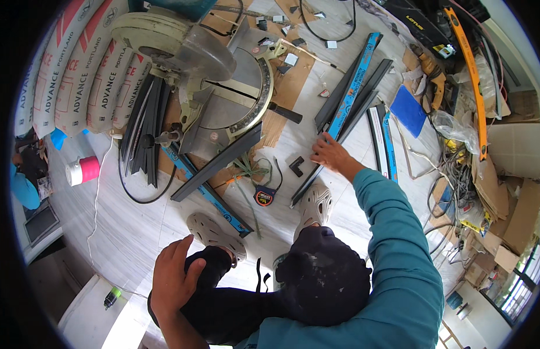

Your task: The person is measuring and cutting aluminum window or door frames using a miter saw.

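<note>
Containers: at far left, a leaning row of plump printed bags [78,70], contents hidden; nearer, on the pale floor [148,227], a pink-and-white jug [83,170], interior also out of sight; at right, a cardboard box [517,150] beside tangled cables [456,168]. Right arm, in a teal sleeve [398,227]: extends toward the far side, bent at the elbow. Left forearm: rises bare from the near edge, beside black trousers [235,302]. Right hand [330,153]: with fingers curled, touches the near part of a blue-labelled strip [354,84], among dark profiles right of the miter saw [194,58]; grip or mere contact, impossible to tell. Left hand [174,279]: released, fingers loosely extended, thumb apart.
</note>
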{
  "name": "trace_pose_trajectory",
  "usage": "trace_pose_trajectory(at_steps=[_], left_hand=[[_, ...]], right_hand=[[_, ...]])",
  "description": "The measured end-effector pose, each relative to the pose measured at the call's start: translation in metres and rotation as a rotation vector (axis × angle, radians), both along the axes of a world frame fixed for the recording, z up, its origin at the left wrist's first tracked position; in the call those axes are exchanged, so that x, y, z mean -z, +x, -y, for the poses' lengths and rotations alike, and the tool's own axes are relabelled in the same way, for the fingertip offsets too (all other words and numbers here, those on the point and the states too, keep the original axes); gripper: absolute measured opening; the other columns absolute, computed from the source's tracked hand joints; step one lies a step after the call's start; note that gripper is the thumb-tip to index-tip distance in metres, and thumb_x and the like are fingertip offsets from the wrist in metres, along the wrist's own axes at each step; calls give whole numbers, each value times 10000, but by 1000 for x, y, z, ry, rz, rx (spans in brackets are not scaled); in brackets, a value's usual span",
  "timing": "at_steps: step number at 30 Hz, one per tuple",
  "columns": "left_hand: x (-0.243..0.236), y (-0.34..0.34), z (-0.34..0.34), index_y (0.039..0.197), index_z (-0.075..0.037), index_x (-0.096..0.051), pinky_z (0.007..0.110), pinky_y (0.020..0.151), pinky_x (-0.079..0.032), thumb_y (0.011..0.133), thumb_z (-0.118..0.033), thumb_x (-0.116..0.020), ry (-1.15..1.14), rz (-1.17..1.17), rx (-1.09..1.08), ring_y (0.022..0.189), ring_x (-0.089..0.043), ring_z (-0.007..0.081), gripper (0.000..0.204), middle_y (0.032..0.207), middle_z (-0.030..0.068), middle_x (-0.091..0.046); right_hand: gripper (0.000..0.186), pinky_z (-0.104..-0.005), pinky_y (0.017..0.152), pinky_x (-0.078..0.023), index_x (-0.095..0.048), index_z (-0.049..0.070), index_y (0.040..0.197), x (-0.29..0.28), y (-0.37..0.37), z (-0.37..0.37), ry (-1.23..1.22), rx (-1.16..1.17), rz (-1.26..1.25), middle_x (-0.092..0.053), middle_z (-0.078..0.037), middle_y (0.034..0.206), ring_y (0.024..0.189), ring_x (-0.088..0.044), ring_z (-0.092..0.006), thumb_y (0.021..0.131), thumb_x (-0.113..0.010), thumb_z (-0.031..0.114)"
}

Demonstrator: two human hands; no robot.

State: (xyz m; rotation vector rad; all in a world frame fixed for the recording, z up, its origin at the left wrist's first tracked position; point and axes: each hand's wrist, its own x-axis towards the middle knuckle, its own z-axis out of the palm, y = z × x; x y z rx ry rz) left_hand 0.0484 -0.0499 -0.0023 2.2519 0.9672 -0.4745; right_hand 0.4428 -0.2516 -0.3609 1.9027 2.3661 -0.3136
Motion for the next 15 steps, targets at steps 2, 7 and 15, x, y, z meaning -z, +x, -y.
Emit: trace_pose_trajectory(at_steps=[2,7,15], left_hand=[[0,-1,-2,1277,12,-538,454,937,-439,894,-302,-629,-4,-27,-14,1071,-564,406,503,1147,232,-612],[0,-2,-1,1282,4,-543,441,955,-436,885,-282,-642,12,-50,-16,1095,-560,406,499,1168,229,-611],[0,2,-3,1276,7,-547,442,968,-433,881,-280,-637,-25,-60,-37,1106,-557,412,497,1180,235,-609]], right_hand=[[34,-519,1144,-245,-575,206,871,0,9,2,-12,1,34,-539,-23,991,1154,-494,-230,845,-569,226],[125,-518,1134,-277,-549,189,885,-11,42,22,51,69,157,-573,-41,1065,1237,-465,-281,793,-634,200],[46,-533,1159,-219,-632,189,866,-15,82,40,-101,151,210,-566,-61,1155,1325,-407,-290,840,-605,215]])
